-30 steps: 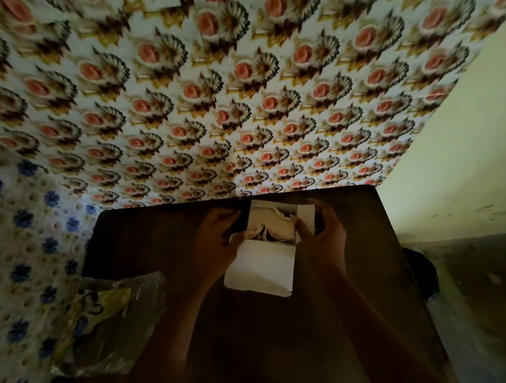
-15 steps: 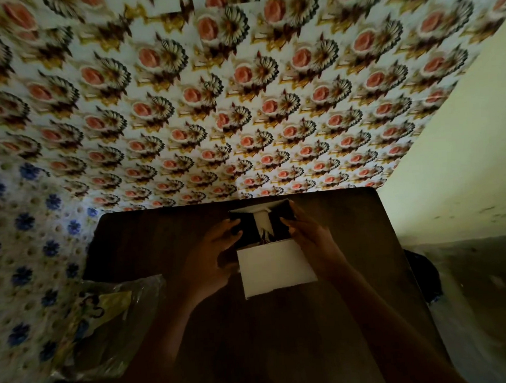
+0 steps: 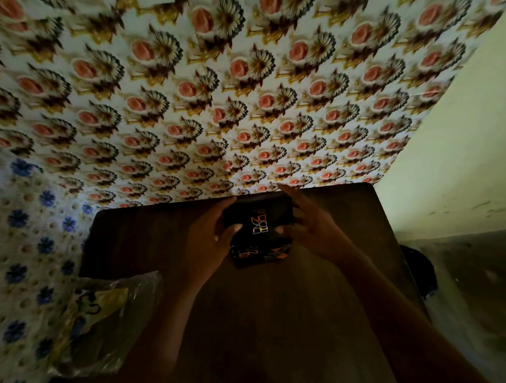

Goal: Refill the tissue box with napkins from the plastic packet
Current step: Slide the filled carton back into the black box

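Closing step, judged: left hand (image 3: 210, 238) and right hand (image 3: 313, 232) are gripping the black printed cardboard tissue box (image 3: 258, 231) at the dark wooden table's (image 3: 148, 236) 12 o'clock edge; next, pressing the lid flat.

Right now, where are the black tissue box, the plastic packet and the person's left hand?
black tissue box (image 3: 258, 220): head view, printed top face.
plastic packet (image 3: 105, 321): head view, crinkled middle.
left hand (image 3: 209, 243): head view, back of hand.
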